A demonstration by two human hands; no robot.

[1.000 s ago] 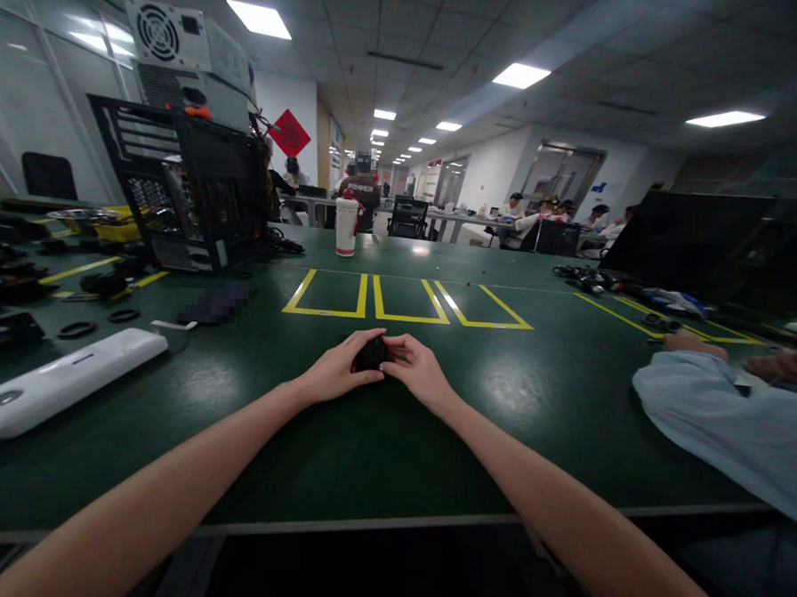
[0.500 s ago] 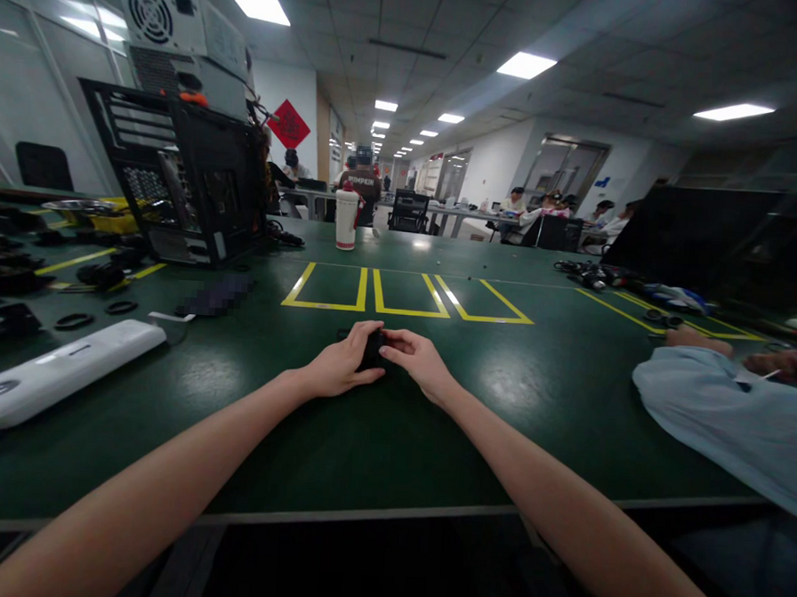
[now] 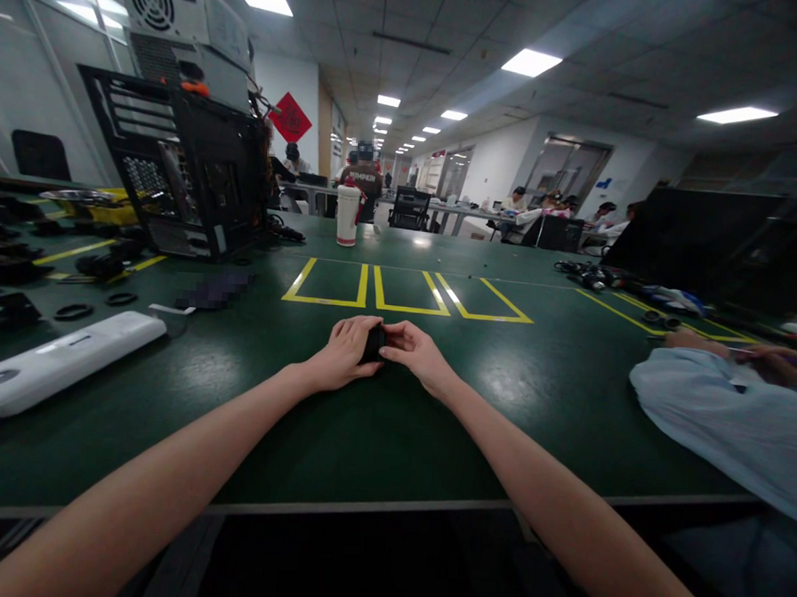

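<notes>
Dark green workbench (image 3: 378,440) with three yellow taped rectangles (image 3: 405,292) beyond the hands. Left hand (image 3: 342,356) and right hand (image 3: 417,355) meet at centre, fingers of both closed around a small black rounded object (image 3: 372,342) held just above the bench. White oblong device (image 3: 54,362) lies far left; a co-worker's pale blue sleeve (image 3: 719,420) rests at right.

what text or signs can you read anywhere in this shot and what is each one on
"PUMPKIN": on the back of a person's dark top across the room; the first letters are smeared here.
Red diamond sign on the far wall: dark character, too blurred to read.
White cup on the green table: print too small to read.
Small black part in both hands: no text visible.
</notes>
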